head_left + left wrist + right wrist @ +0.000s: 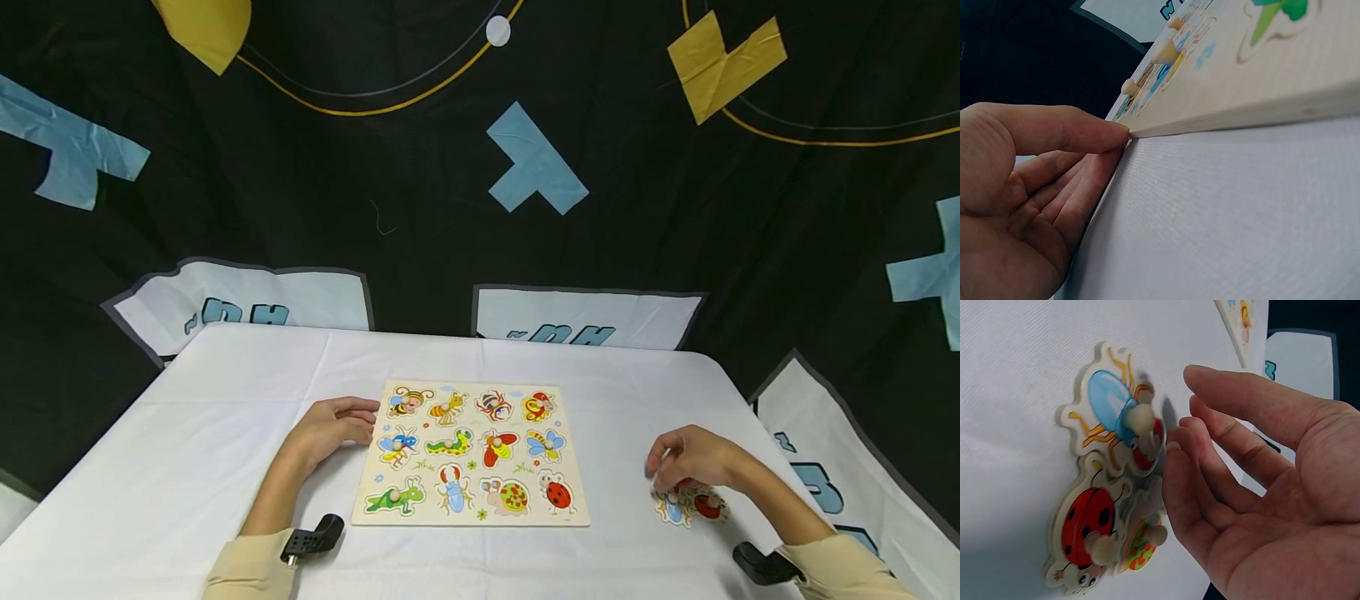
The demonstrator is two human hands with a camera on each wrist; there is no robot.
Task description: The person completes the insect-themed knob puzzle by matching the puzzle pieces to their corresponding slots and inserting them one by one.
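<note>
A pale wooden puzzle board point(540, 518) with rows of insect pictures lies on the table. Several of its figures carry small round knobs. My left hand point(333, 429) rests at the board's left edge, and in the left wrist view the thumb and fingers point(1060, 128) touch its edge. To the right, my right hand point(697, 457) hovers close above loose knobbed pieces, with bent fingers apart and nothing between them. The right wrist view shows a blue stag beetle piece point(1105, 394), a red ladybug piece point(1088, 519) and a snail piece point(1141, 547) partly under the others.
A white cloth covers the table point(630, 392), its surface lying between the board and the loose pieces. Behind it hangs a black curtain point(420, 192) with blue and yellow patches. Black wrist cameras point(313, 540) sit at both sleeves.
</note>
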